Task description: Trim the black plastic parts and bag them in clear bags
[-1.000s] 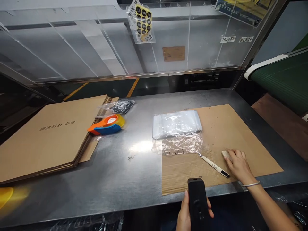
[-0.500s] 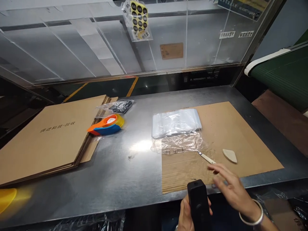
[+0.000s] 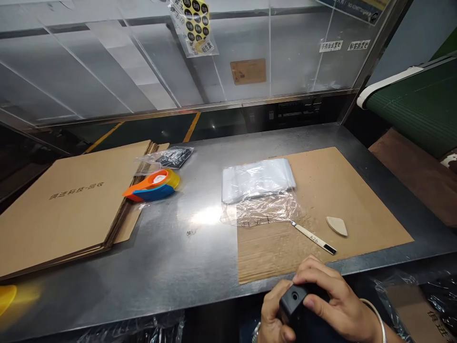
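Observation:
A black box-shaped device [image 3: 293,302] with a round hole in its end is held low, just off the table's front edge. Around its left side wrap the fingers of my left hand [image 3: 273,312]. My right hand [image 3: 330,297] grips the same device from the right, thumb and fingers at its end. Beyond the hands, a slim white tool marked A26 [image 3: 312,237] with a metal tip lies on the cardboard sheet [image 3: 360,200]. Close by it sits a beige wedge-shaped pad [image 3: 336,226]. A stack of clear plastic bags [image 3: 259,181] lies farther back.
On the left are stacked flat cardboard sheets [image 3: 78,200], an orange and blue tape dispenser [image 3: 153,186] and a bagged black item [image 3: 174,156]. A clear panel [image 3: 228,38] with a sticker sheet [image 3: 195,24] rises behind the steel table [image 3: 171,267]. A green conveyor [image 3: 414,105] stands at right.
My right hand has come down and left from beside the white tool onto the black device. The device has tilted so its end faces me more. The view has shifted slightly.

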`<action>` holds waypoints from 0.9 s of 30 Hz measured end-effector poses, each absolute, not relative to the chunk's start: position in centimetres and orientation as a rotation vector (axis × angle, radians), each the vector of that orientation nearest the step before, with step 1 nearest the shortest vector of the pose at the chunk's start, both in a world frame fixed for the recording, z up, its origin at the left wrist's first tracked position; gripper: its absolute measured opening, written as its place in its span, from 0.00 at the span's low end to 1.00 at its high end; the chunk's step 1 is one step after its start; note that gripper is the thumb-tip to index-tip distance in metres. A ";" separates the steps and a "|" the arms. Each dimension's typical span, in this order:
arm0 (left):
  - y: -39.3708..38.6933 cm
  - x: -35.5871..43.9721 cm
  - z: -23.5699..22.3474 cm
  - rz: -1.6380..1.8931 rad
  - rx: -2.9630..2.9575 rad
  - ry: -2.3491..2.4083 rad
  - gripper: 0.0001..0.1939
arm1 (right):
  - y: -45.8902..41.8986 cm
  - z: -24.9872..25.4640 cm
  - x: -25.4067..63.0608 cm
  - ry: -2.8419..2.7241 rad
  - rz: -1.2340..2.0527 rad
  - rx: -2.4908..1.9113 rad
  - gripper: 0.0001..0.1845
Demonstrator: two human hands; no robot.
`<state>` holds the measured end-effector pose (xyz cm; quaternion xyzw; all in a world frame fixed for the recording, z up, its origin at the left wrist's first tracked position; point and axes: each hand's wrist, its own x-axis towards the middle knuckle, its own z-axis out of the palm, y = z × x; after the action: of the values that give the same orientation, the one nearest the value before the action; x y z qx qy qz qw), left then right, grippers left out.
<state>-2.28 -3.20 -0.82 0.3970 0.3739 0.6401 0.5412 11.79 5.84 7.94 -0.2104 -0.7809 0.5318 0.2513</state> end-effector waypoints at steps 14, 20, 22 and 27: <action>-1.9 -1.4 2.0 1.353 0.196 0.819 0.34 | 6.9 5.7 11.4 -2.308 1.152 -1.041 0.21; -0.7 -2.1 2.6 1.337 -0.200 0.737 0.29 | 6.1 5.0 10.8 -2.098 1.484 -1.015 0.16; -0.8 -2.3 2.7 1.334 -0.259 0.747 0.27 | 5.7 5.1 10.6 -2.061 1.524 -1.004 0.15; -0.8 -2.7 2.9 1.374 -0.298 0.707 0.24 | 5.3 5.0 10.5 -2.048 1.491 -1.016 0.15</action>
<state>-2.69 -0.76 2.91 -0.1340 0.3182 0.6181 0.7062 10.52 5.28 4.99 -0.3642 -0.7344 0.5348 0.2048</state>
